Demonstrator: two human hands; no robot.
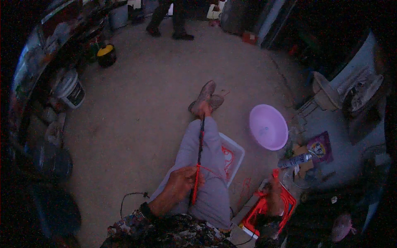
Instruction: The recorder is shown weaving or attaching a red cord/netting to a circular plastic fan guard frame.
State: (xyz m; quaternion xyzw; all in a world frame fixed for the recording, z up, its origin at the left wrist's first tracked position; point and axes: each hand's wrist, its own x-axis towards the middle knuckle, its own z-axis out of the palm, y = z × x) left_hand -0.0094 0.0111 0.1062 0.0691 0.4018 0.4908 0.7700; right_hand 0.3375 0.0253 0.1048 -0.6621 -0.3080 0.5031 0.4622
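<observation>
Dim light blurs fine detail. My left hand [181,184], with a black band at its wrist, is closed around a long thin dark rod [201,142] that lies along my legs. Red cord [196,184] is wound on the rod's near part, and a thin red strand runs from it to the right. My right hand [273,199] is off to the right, above a shallow tray [249,230] of red cord. At its fingertips a small red piece [276,172] shows; its exact form is too blurred to tell.
Beside my right leg stands a white bin [237,159] with red cord inside. A pink basin [269,127] is on the floor to the right, near a spray can [294,160] and a purple packet [320,146]. At left is a white bucket [71,90]. A person's legs [178,20] are at the far end.
</observation>
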